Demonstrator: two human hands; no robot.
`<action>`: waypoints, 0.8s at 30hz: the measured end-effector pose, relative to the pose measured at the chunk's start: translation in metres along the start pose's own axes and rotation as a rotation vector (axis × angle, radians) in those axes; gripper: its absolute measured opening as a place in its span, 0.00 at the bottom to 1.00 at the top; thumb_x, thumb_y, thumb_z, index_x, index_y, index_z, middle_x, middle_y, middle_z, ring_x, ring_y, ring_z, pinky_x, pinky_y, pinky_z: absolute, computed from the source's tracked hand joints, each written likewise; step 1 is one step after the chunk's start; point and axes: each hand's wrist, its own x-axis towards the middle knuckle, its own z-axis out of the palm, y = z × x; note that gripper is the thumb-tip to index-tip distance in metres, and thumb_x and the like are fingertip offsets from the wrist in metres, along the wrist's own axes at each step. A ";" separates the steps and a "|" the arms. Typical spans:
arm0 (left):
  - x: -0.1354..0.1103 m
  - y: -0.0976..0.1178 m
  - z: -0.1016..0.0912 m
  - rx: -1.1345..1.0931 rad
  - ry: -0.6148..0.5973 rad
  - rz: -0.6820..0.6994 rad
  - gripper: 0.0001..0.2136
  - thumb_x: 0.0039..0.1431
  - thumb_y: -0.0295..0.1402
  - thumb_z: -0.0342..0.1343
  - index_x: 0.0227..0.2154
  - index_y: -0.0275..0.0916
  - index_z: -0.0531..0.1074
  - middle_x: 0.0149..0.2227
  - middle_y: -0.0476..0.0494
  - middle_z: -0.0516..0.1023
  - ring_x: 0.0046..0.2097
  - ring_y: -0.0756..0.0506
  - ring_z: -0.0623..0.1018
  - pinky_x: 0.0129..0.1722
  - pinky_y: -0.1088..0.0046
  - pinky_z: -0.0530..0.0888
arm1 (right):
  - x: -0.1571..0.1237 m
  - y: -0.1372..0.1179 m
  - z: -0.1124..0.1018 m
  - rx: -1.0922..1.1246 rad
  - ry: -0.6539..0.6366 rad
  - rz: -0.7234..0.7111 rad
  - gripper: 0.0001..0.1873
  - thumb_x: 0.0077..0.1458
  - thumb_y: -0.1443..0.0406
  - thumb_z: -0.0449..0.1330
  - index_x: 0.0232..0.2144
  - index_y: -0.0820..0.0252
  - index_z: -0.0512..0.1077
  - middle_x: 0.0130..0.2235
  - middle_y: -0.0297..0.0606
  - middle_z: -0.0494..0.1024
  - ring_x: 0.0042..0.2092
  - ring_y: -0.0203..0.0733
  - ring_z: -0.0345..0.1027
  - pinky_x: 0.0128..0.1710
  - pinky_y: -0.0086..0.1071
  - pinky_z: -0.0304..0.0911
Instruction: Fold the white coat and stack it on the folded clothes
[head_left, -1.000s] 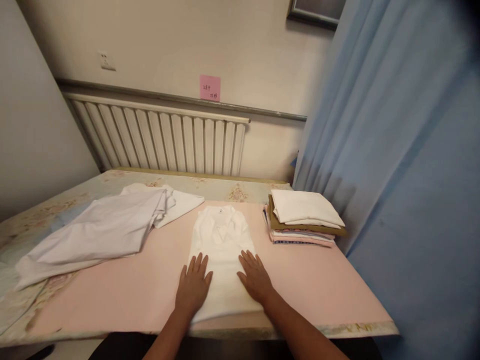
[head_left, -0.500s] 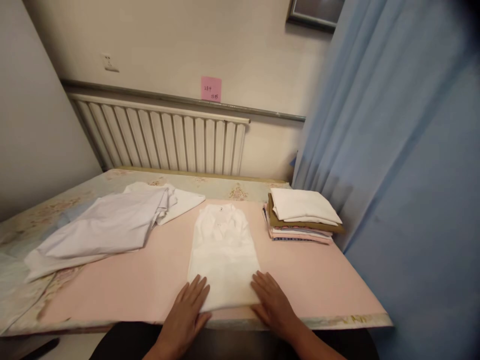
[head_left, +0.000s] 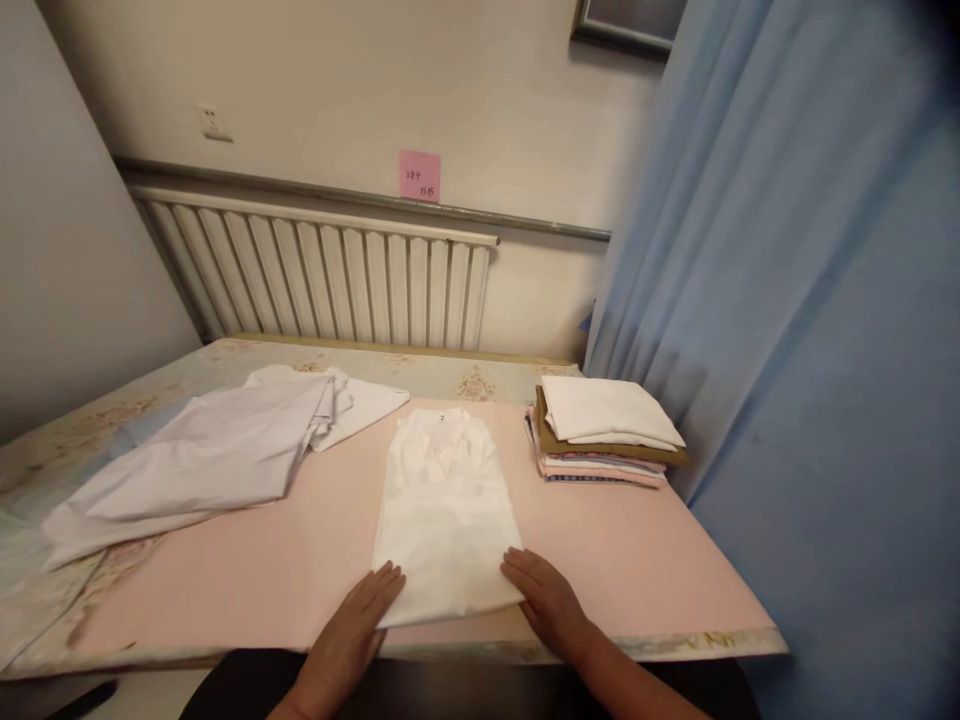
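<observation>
A white collared shirt (head_left: 444, 510), folded into a narrow strip, lies on the pink board (head_left: 637, 560) with its collar away from me. My left hand (head_left: 352, 630) lies flat, fingers together, at the shirt's near left corner. At the near right corner rests my right hand (head_left: 547, 600), also flat with fingers stretched out. Both touch the hem edge and hold nothing.
Loose white garments (head_left: 202, 455) sprawl on the left of the table. A stack of folded clothes (head_left: 604, 430) stands at the back right. A blue curtain (head_left: 810, 330) hangs close on the right; a radiator (head_left: 322, 280) runs along the far wall.
Both hands slid from the middle of the shirt back toward me and apart, ending at the two near corners of the hem. The shirt stayed in place.
</observation>
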 end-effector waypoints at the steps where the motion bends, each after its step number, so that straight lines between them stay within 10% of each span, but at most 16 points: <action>1: 0.000 -0.005 -0.002 -0.030 -0.015 -0.011 0.29 0.61 0.29 0.47 0.64 0.49 0.52 0.62 0.48 0.64 0.62 0.45 0.65 0.61 0.66 0.65 | 0.002 0.003 -0.001 0.021 -0.006 -0.002 0.28 0.54 0.72 0.51 0.58 0.56 0.65 0.57 0.41 0.70 0.60 0.45 0.60 0.60 0.45 0.59; 7: 0.007 -0.027 -0.012 -0.141 -0.114 0.050 0.32 0.60 0.45 0.52 0.65 0.48 0.49 0.64 0.45 0.61 0.63 0.41 0.62 0.61 0.63 0.65 | 0.013 0.022 -0.005 0.098 -0.039 -0.009 0.23 0.59 0.65 0.52 0.58 0.54 0.65 0.57 0.41 0.71 0.61 0.45 0.59 0.61 0.44 0.56; 15: 0.035 -0.030 -0.020 -0.121 -0.224 0.057 0.34 0.58 0.23 0.45 0.65 0.52 0.44 0.67 0.49 0.53 0.67 0.42 0.54 0.64 0.56 0.56 | 0.034 0.045 -0.010 0.082 -0.206 -0.272 0.37 0.54 0.55 0.56 0.64 0.61 0.54 0.64 0.48 0.59 0.66 0.53 0.45 0.64 0.54 0.40; 24: 0.032 -0.026 -0.024 -0.229 -0.253 0.136 0.26 0.65 0.39 0.41 0.66 0.50 0.46 0.66 0.47 0.57 0.66 0.43 0.57 0.64 0.59 0.57 | 0.020 0.028 -0.025 0.171 -0.163 -0.253 0.34 0.58 0.49 0.52 0.62 0.57 0.57 0.60 0.47 0.65 0.65 0.49 0.51 0.64 0.51 0.42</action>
